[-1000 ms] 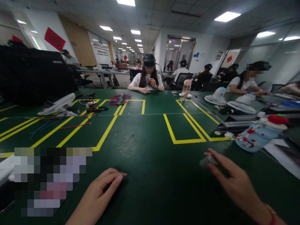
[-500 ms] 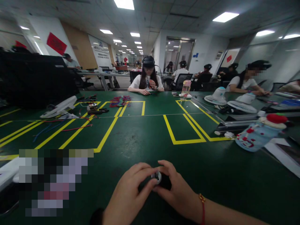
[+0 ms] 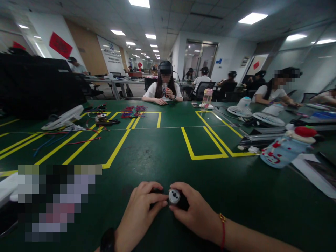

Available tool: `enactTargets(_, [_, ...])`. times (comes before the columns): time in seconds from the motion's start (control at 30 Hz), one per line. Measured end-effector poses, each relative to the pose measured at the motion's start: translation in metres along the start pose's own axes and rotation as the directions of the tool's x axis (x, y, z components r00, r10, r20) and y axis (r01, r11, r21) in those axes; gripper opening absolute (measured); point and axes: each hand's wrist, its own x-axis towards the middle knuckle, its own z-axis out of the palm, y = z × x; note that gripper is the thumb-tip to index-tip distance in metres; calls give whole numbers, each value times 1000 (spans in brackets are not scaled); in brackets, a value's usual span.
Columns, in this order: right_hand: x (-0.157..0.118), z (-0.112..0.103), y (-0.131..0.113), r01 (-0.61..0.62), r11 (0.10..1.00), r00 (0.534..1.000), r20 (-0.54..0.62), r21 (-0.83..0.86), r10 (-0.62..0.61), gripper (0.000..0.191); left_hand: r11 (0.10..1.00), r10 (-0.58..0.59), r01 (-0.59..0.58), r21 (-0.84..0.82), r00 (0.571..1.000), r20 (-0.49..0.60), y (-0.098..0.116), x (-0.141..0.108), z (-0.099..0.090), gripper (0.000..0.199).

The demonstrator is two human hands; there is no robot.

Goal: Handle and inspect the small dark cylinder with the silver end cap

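Observation:
A small cylindrical motor (image 3: 174,196) stands over the near part of the green table, its round silver end face turned up toward me. That face has a dark centre and small dark holes. My right hand (image 3: 195,210) is closed around it, thumb on the near side and index finger on the far side. Just left of the motor is my left hand (image 3: 144,208), thumb and index fingertips brought together in a pinch. Anything between those tips is too small to make out. Whether they touch the motor's edge, I cannot tell.
Yellow tape marks cross the green table (image 3: 147,147). Wires (image 3: 132,112) and a white fan (image 3: 63,117) lie to the left, and a blue bottle (image 3: 285,150) and metal profiles (image 3: 253,140) to the right. Across the table sits a person (image 3: 164,87).
My left fingers have come off the motor's top and moved slightly left, uncovering its end face. My right hand still grips it. The view has shifted slightly.

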Motion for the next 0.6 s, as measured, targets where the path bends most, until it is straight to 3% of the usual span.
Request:
enactTargets(0.13, [-13, -32, 16, -85, 994, 993, -84, -66, 79, 47, 1000, 6, -6, -29, 1000, 3, 0, -1, 2, 27])
enactTargets(0.23, [-37, -79, 51, -282, 936, 935, -278, -211, 219, 48, 996, -14, 13, -91, 1000, -14, -9, -6, -8, 40])
enactTargets(0.3, [-59, -117, 80, -462, 846, 837, -446, -265, 318, 53, 987, -68, 61, -146, 997, -48, -22, -14, -19, 41])
enactTargets(0.37, [-84, -156, 107, -638, 722, 708, -574, -269, 411, 58, 976, -142, 125, -181, 987, -82, -38, -25, -29, 39])
enactTargets(0.43, [-106, -190, 127, -752, 606, 606, -634, -259, 481, 59, 965, -212, 195, -177, 974, -79, -53, -35, -36, 37])
enactTargets(0.47, [-114, -202, 134, -780, 568, 580, -641, -261, 503, 59, 959, -239, 222, -177, 968, -82, -59, -39, -39, 37])
enactTargets(0.53, [-121, -213, 139, -793, 517, 578, -666, -322, 472, 64, 950, -271, 252, -185, 958, -88, -65, -44, -40, 35])
enactTargets(0.6, [-114, -204, 131, -752, 466, 626, -727, -466, 283, 77, 944, -284, 263, -198, 955, -87, -66, -46, -39, 34])
